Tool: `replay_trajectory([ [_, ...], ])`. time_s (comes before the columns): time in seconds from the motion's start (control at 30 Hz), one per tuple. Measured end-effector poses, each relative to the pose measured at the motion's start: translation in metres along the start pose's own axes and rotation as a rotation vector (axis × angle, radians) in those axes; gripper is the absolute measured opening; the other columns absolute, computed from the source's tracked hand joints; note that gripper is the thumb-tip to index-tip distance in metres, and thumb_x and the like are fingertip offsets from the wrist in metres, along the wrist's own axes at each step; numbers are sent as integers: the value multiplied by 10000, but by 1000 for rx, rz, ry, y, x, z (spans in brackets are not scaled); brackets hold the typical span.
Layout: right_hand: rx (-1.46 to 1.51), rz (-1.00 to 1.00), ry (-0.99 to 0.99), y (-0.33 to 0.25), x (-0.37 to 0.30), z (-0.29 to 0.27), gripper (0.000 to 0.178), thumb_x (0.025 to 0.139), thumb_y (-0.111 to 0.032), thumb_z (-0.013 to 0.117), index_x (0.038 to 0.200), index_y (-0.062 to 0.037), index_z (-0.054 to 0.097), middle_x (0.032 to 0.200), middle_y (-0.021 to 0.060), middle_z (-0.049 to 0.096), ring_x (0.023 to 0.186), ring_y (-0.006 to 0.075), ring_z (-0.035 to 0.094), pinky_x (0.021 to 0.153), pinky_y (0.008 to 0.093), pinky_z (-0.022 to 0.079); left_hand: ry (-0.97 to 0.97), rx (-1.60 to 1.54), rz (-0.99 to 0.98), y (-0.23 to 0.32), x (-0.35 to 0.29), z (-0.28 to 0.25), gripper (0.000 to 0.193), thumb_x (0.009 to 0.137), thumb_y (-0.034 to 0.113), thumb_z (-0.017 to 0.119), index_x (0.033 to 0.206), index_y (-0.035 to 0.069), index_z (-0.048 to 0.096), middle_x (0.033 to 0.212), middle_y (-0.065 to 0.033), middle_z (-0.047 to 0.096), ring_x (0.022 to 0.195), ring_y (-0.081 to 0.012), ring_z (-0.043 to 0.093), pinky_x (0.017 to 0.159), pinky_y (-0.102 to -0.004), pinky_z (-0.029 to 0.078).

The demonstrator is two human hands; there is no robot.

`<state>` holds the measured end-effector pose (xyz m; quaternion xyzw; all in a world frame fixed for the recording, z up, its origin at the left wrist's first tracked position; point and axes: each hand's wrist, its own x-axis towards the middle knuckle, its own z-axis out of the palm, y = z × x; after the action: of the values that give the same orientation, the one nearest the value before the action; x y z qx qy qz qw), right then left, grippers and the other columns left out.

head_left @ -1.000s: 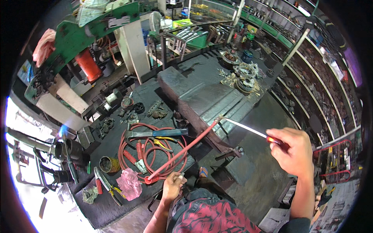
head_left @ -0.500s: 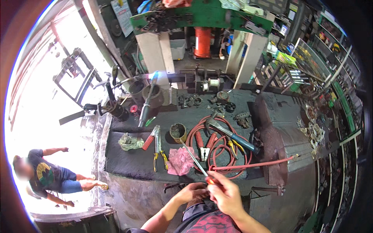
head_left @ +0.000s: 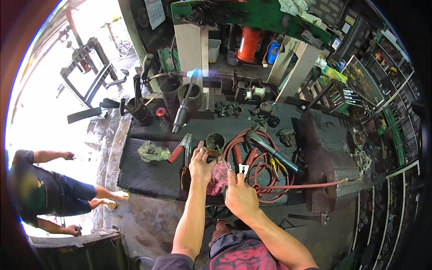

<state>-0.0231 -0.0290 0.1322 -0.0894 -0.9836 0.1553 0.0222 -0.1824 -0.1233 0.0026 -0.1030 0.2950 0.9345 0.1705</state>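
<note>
Bare forearms, dark short sleeves, red-and-black patterned garment over the lap.

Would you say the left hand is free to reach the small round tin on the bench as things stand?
Probably yes. The left hand lies open on the bench beside the tin, with nothing between them. The thin rod in the right hand points into the tin but leaves its near side free.

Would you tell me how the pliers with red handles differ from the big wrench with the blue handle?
The red-handled pliers are shorter and lie on bare bench left of the tin; the blue-handled wrench is longer and lies across the coiled red cable. The left hand is near the pliers; the wrench is farther off. Both lie flat and unheld.
</note>
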Motion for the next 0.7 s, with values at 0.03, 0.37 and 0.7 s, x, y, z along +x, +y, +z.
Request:
replay_trajectory([
  [0.03, -28, -28, 4, 0, 0, -1, 559, 880, -101, 637, 1407, 52, 531, 1082, 209, 609, 743, 361, 738, 611, 453, 615, 15, -28, 22, -4, 2, 2, 128, 1066, 150, 562, 1178, 104, 605, 1502, -25, 504, 1325, -273, 489, 1041, -754, 462],
  [0.37, -47, -37, 10, 10, -6, -63, 512, 873, -130, 656, 1367, -1, 606, 1055, 164, 633, 766, 331, 741, 641, 471, 607, 62, -134, 40, -19, 11, 2, 132, 1051, 130, 543, 1131, 71, 629, 1327, -87, 626, 1304, -288, 525, 1110, -728, 431],
  [0.7, -202, -146, -32, 45, 20, -70, 448, 874, -144, 664, 1312, -49, 674, 1036, 124, 645, 896, 313, 722, 698, 454, 585, 137, -165, 27, -23, 13, -3, 94, 1034, 88, 579, 1110, 73, 631, 1242, -74, 680, 1251, -250, 626, 1107, -728, 454],
])
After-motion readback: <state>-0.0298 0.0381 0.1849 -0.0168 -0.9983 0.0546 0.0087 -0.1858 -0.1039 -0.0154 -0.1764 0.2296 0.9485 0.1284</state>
